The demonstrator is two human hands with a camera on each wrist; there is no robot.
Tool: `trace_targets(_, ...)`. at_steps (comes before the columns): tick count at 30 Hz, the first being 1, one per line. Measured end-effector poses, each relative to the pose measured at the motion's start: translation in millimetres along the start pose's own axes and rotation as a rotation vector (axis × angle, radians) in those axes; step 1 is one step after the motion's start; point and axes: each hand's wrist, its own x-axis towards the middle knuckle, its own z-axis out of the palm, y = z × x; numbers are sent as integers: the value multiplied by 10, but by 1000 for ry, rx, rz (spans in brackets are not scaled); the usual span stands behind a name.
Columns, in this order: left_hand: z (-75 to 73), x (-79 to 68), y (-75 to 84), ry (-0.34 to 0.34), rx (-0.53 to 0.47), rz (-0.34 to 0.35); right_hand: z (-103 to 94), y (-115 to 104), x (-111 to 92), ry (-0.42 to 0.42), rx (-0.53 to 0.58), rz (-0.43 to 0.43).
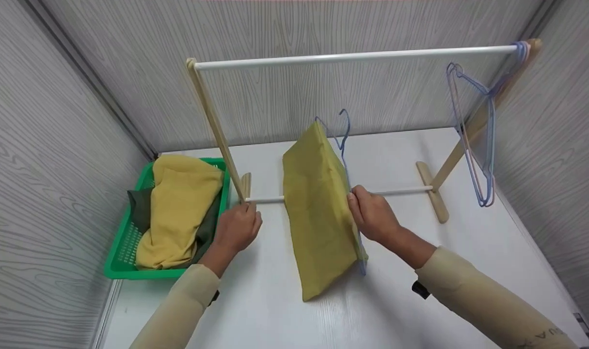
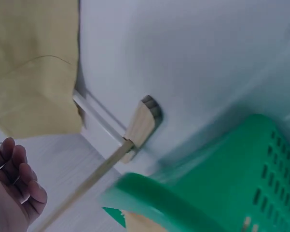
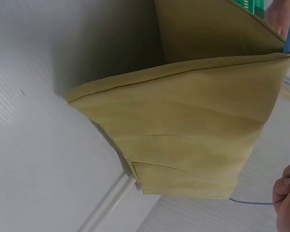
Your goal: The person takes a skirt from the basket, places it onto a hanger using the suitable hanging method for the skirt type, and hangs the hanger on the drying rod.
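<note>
Yellow hemmed cloth [image 1: 318, 208]: folded in 2 at mid-scene, between the rack's posts; a blue wire hanger [image 1: 342, 147] runs along its right side, hook pointing far.
Right hand [image 1: 374, 215]: fingers curled, pinching the hanger's side wire; whether cloth is caught with it, I cannot tell.
Left hand [image 1: 238, 225]: fingers loosely curled, close together, holding nothing, just near of the left post [image 1: 215, 126].
Hanging step: seemingly settling cloth on wire; best to hold the hanger steady with 1 hand, square both halves with the other, and leave the hook free for the white top rail [image 1: 357, 58].
Likely trouble: the fabric looks limp, so a lopsided drape could slide off when lifted.
White tabletop [image 1: 275, 315]: smooth, faintly grained, shadowed beneath the cloth.
Green basket [image 1: 146, 275]: at left, holding yellow fabric [image 1: 183, 208] and dark green fabric [image 1: 140, 208].
Spare hangers [image 1: 491, 131]: blue and pink, at the rail's right end.
Room walls [image 1: 294, 29]: pale wood-grain panels on 3 sides: left, far and right.
</note>
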Motion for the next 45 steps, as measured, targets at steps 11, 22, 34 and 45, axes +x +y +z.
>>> trace_targets(11,45,-501,-418,-33,115,-195,-507,91,172,24,-59,-19)
trace_targets(22,34,-569,-451,-98,109,-474,-1017,216,351,42,-120,48)
trace_targets(34,-51,-467,-432,-453,124,-486,-1595,491,571,82,-216,162)
trace_targets(45,-38,-463,-412,-491,88,-522,-1848,800,595,75,-271,247)
